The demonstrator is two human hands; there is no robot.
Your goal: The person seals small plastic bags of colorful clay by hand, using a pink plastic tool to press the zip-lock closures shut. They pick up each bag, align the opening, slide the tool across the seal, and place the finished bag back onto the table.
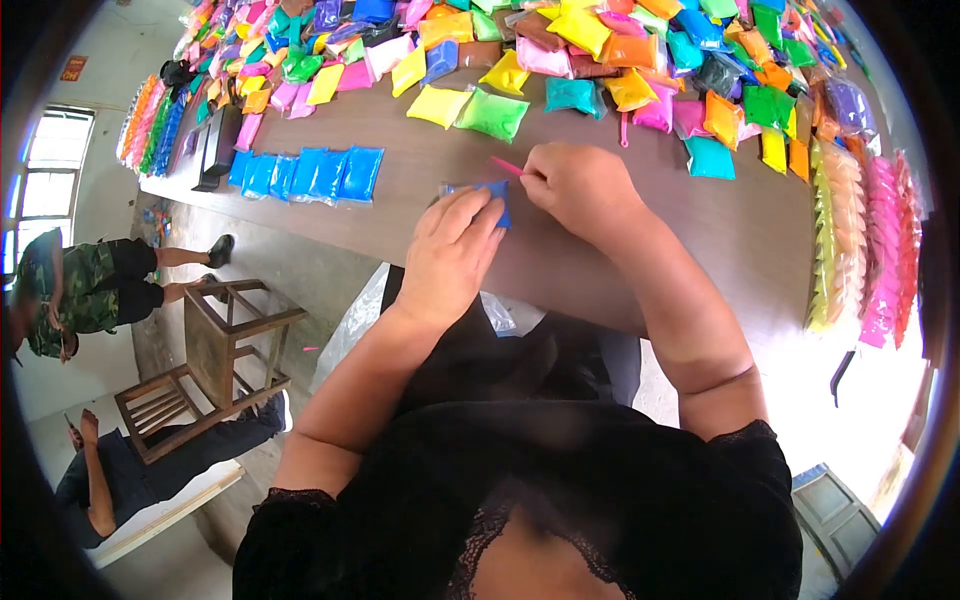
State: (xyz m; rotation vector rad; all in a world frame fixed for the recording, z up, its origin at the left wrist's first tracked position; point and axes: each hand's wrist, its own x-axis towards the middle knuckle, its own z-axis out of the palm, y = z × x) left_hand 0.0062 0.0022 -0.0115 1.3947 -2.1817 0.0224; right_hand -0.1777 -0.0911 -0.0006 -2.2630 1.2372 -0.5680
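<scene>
My left hand point(458, 245) is over a small blue packet point(503, 203) on the brown table, its fingers curved down onto it. Most of that packet is hidden under the fingers. Just to the right, my right hand point(580, 190) is closed around a thin pink plastic stick point(507, 165). The stick's tip points left, above the packet's far edge. To the left, several blue packets point(315, 175) lie overlapping in a row. Beyond my hands are a yellow packet point(437, 106) and a light green packet point(492, 115).
A large heap of colourful packets point(590, 45) covers the table's far side. Strips of packets hang at the left point(165, 125) and right point(840, 235) ends. A wooden chair point(225, 345) stands on the floor at left, near two people. Another pink stick point(624, 130) lies by the heap.
</scene>
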